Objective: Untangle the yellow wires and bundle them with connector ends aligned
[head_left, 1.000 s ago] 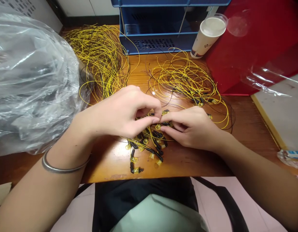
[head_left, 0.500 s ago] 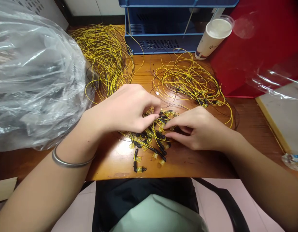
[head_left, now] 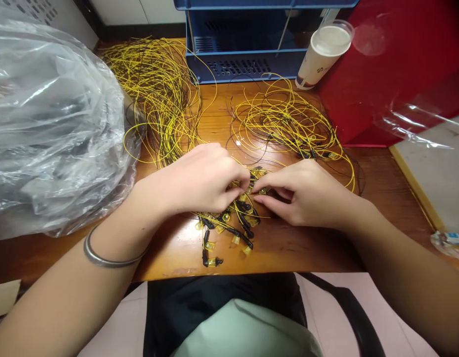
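My left hand [head_left: 209, 178] reaches over a pile of small lantern-shaped lights [head_left: 244, 229] with clear yellow shades and black fittings. Its thumb and index finger are pinched together above thin yellow wires; what sits between the fingertips is hidden. From the other side, my right hand [head_left: 307, 193] brings its thumb and index fingertip close together at the pile's right edge, nearly meeting my left fingers. Whatever this pinch holds is too small to make out. One lantern light [head_left: 213, 262] lies at the front of the pile, near the table edge.
Tangled yellow and black wires [head_left: 155, 84] spread at the back left, with another coil [head_left: 289, 116] at the back right. Around them are a large clear plastic bag [head_left: 58, 134], a blue rack [head_left: 244, 67], a paper cup [head_left: 322, 57] and a red panel [head_left: 400, 64].
My left hand has come down slightly towards me, its thumb and finger closing into a tighter pinch. My right thumb and fingertip have drawn closer together. The view has shifted slightly.
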`<action>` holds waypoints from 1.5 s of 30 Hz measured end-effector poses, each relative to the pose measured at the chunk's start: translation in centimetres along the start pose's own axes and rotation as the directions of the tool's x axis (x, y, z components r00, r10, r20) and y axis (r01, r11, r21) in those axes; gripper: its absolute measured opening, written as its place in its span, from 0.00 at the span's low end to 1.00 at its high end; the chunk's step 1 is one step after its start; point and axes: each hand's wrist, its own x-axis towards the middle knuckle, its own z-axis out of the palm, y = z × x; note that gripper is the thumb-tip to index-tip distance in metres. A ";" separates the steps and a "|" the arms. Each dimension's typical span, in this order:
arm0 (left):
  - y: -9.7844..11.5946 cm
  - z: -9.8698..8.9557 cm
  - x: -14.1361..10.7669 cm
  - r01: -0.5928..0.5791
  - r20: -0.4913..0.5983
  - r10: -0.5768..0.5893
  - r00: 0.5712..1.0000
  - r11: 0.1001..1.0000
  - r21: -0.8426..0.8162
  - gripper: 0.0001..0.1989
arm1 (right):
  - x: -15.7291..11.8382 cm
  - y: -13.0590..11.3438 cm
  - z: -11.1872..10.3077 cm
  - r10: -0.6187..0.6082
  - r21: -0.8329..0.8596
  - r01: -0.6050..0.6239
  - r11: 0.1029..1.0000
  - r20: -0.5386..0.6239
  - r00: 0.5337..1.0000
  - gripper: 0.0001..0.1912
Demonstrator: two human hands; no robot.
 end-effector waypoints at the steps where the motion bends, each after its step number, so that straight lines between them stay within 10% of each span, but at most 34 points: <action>1: 0.0 0.1 0.0 0.002 -0.008 -0.002 1.000 1.000 0.000 0.09 | 0.0 0.0 0.0 0.001 -0.010 -0.001 1.000 -0.010 1.000 0.07; 16: 0.4 0.6 0.4 0.025 -0.112 -0.016 0.994 0.996 0.082 0.05 | -0.1 0.0 0.1 0.155 -0.083 -0.159 0.984 -0.055 0.986 0.12; 45: 0.2 0.1 0.0 0.052 0.014 -0.053 0.999 0.997 0.063 0.06 | 0.3 -0.5 0.9 0.147 -0.178 -0.144 0.973 0.002 0.989 0.12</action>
